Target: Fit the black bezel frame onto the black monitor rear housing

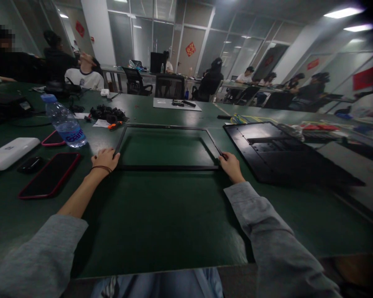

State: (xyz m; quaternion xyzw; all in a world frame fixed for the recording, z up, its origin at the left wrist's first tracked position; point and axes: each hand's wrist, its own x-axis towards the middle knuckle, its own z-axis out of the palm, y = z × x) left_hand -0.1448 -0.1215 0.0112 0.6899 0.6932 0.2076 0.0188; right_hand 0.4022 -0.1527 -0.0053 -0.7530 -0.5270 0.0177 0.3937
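A thin black rectangular frame, like a screen bezel (169, 168), is held between my hands just over the green table (161, 223). Its middle is open, and the tabletop shows through. My left hand (105, 161) grips its left side near the front corner, with a dark band round the wrist. On the opposite side, the fingers of my right hand (231, 165) close on the bezel near the front right corner. Right of that hand lies a large black panel (286, 153), which looks like a monitor back cover.
To the left are a tilted water bottle (65, 124), a phone with a red edge (51, 176), a white device (14, 153) and a small black case (31, 164). Black cables (105, 114) and a light board (177, 104) lie farther back. Several people sit at tables beyond.
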